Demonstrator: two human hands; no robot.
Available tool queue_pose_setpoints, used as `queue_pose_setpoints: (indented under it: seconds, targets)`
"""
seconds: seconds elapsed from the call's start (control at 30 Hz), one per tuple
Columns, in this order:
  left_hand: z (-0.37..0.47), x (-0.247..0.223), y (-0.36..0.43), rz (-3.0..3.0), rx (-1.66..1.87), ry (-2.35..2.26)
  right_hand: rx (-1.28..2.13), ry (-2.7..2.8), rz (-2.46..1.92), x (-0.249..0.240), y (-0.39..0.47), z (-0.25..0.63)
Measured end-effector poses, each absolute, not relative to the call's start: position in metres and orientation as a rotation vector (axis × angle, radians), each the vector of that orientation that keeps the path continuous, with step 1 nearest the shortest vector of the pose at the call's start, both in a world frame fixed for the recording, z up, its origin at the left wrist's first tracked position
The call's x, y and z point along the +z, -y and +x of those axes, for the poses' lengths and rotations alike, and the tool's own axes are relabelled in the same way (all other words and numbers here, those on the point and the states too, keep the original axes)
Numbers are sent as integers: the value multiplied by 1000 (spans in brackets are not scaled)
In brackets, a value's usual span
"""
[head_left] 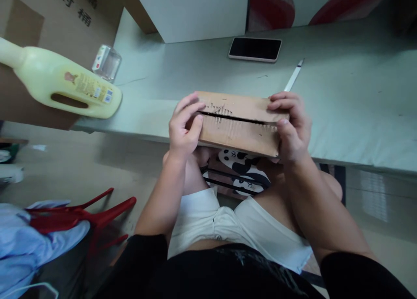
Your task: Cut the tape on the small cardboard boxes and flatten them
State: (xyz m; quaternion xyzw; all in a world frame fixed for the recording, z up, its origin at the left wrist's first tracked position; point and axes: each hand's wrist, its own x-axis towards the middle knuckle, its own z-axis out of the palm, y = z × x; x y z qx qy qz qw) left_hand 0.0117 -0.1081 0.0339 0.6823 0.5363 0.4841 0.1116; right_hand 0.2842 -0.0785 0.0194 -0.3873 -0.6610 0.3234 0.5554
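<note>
A small brown cardboard box (pixel 239 136) lies across the front edge of the table, held between my two hands. Along its top runs a dark gap between two flaps, with torn, ragged cardboard beside it. My left hand (pixel 185 127) grips the box's left end, thumb on the near flap and fingers on the far one. At the opposite end, my right hand (pixel 293 125) is wrapped round the corner, its thumb by the gap. Just beyond the right fingers, a white-handled craft knife or similar slim tool (pixel 294 75) rests on the table.
On the pale-covered table (pixel 352 103) lies a phone (pixel 255 49) near large boxes (pixel 195 12). A yellow jug-like bottle (pixel 65 81) and a small clear container (pixel 107 63) are at the left. A red chair (pixel 97 216) with blue cloth stands on the floor, lower left.
</note>
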Motion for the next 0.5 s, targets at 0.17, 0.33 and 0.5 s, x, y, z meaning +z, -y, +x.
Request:
queue_pose_setpoints:
  seconds: [0.17,0.33,0.5]
  targets:
    - [16,28,106,1962,1470,-1539,785,1571,-913,25,85,288]
    - [14,24,104,1936,1476,-1541,787,1606,-963,29,88,289]
    - [9,22,101,1926,1473,-1581,825,1580,-923,32,89,288]
